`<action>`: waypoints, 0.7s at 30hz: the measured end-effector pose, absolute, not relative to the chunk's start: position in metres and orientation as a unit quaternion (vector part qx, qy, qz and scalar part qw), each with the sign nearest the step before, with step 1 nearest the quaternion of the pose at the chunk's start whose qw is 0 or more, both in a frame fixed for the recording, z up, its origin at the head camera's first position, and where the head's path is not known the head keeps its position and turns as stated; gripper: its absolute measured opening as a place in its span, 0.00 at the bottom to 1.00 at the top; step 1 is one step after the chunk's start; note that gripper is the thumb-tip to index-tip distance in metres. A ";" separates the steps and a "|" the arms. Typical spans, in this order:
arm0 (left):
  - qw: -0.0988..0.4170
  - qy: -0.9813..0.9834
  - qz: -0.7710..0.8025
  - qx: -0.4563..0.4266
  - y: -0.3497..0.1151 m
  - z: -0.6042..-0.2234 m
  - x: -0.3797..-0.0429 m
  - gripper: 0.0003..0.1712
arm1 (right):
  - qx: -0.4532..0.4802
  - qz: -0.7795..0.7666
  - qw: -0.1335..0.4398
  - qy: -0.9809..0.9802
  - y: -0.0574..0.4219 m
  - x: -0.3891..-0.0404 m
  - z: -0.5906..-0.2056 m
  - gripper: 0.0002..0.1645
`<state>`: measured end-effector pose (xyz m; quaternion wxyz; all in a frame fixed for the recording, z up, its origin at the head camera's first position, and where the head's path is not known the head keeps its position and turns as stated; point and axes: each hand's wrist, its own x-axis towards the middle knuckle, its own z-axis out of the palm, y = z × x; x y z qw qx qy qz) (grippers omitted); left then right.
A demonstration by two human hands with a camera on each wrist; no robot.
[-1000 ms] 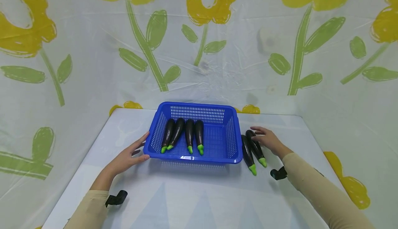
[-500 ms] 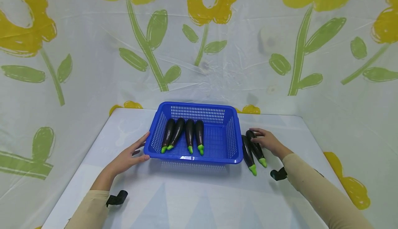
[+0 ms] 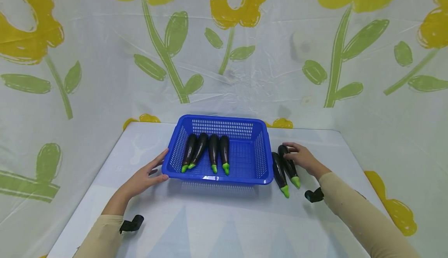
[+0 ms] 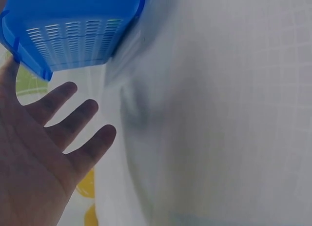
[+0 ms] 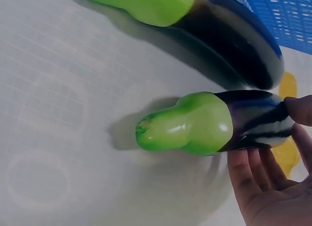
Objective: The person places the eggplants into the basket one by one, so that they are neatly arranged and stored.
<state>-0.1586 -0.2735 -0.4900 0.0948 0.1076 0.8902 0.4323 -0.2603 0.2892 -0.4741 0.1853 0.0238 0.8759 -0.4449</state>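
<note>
My right hand (image 3: 301,158) grips a dark eggplant (image 3: 289,167) with a green stem end, to the right of the basket. In the right wrist view, the thumb (image 5: 300,110) lies on one side of this eggplant (image 5: 243,121) and the fingers on the other. Beside it a second eggplant (image 3: 278,172) lies on the table. The blue plastic basket (image 3: 217,179) has several eggplants (image 3: 213,153) in its left half. At the basket's left side, my left hand (image 3: 143,178) is spread, touching the rim; its fingers (image 4: 73,123) look straight in the left wrist view.
A white table (image 3: 210,223) with pale printed shapes carries everything. Behind it and at both sides hangs a white sheet (image 3: 273,75) with yellow flowers and green leaves. Each sleeve has a black device (image 3: 131,223) at the wrist.
The right hand has closed its grip around the outer eggplant, whose top has shifted slightly to the right, away from the other one. The left hand and basket have stayed put.
</note>
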 end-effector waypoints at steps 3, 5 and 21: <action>0.096 0.891 0.432 0.105 -0.273 -0.490 -0.159 0.52 | 0.028 -0.446 0.179 0.877 0.291 -0.262 -0.471 0.38; 0.096 0.891 0.431 0.104 -0.273 -0.490 -0.159 0.52 | 0.030 -0.445 0.176 0.877 0.291 -0.264 -0.469 0.38; 0.098 0.892 0.430 0.101 -0.272 -0.490 -0.159 0.52 | 0.034 -0.459 0.163 0.873 0.291 -0.269 -0.456 0.37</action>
